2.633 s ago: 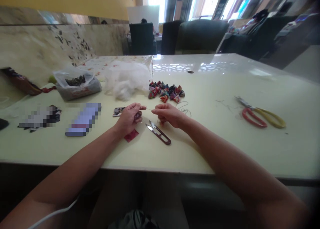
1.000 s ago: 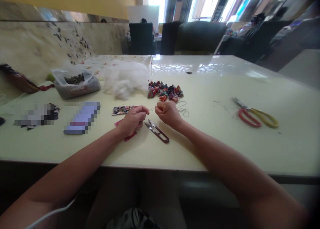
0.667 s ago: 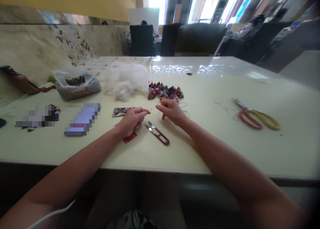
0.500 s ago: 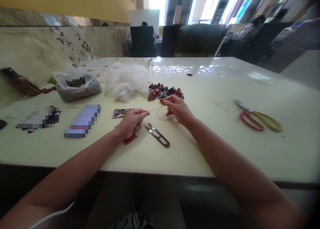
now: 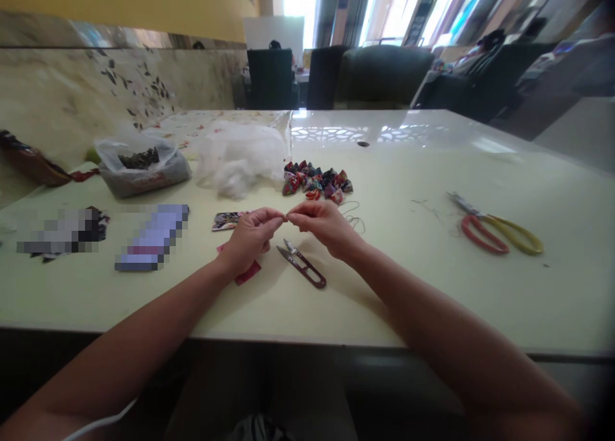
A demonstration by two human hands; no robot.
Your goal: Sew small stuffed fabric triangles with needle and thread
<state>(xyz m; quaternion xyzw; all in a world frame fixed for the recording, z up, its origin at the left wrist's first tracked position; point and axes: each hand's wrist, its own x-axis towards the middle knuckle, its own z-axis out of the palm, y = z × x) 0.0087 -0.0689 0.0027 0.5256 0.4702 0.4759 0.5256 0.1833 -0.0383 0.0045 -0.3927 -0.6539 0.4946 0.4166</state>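
The left hand (image 5: 248, 239) and right hand (image 5: 325, 225) are pinched closed, tips meeting (anything held is too fine to tell); thread (image 5: 364, 224) is looped just beyond the right.

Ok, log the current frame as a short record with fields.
left hand: fingertips pinched, meeting the other hand's
right hand: fingertips pinched
between fingertips: too small to tell
near edge side: snips, blades apart; pink cloth, partly hidden by left hand
beyond hands: cluster of small patterned fabric pieces; white fluffy material
left side: plastic bag, dark contents
right side: scissors, red and yellow handles
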